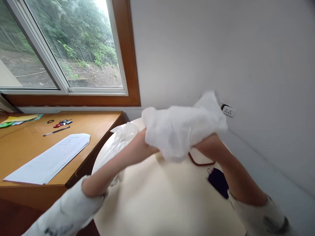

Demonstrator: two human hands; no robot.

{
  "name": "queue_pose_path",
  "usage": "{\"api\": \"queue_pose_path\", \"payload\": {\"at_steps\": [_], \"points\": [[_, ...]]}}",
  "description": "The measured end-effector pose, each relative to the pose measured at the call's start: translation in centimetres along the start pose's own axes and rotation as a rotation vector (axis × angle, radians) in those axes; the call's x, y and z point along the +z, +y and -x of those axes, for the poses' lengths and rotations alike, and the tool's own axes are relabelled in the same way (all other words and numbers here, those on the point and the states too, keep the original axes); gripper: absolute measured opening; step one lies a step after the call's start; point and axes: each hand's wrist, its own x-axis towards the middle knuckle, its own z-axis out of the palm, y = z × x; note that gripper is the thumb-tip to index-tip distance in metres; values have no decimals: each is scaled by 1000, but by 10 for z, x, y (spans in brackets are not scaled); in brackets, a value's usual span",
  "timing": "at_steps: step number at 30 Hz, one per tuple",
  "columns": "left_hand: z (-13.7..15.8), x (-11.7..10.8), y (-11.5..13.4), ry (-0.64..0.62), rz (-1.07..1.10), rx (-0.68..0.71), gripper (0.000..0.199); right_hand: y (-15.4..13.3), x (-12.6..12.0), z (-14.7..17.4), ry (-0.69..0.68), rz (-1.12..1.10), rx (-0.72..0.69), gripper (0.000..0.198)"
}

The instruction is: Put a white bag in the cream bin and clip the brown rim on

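Both left hand (147,146) and right hand (207,144) gripped white bundle (177,127), blurred, above far part of cream tabletop (159,200). Translucent plastic (125,132) lay at left; dark purple cloth (218,182) at right.

Head cam; looks fwd & down; round tbl (169,196) near, window (81,42) farther

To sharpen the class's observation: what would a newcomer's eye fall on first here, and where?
First, the blurred white bundle, held up by the left hand and right hand above the pale table. Next, the large window at upper left, then the dark purple item on the table's right side.
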Motion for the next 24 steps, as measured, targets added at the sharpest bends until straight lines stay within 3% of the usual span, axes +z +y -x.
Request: {"api": "queue_pose_path", "payload": {"at_steps": [3, 5, 8, 11, 15, 24], "points": [[-47, -23, -7, 69, 2, 59, 45, 1, -2, -55, 82, -92, -101, 30], [-73, -31, -18, 35, 46, 92, 49, 13, 5, -84, 110, -164, -138, 37], [-95, -35, -40, -76, 82, 9, 54, 40, 22, -107, 79, -240, -34, 45], [-103, -33, -56, -226, 14, -107, 55, 61, 35, -110, 18, -229, 92, 44], [-105, -29, -63, -438, -133, -197, 49, 72, 40, -105, -64, -186, 152, 43], [-110, -33, -66, -542, -346, -326, 50, 76, 29, -104, -180, -49, 178, 35]]}}
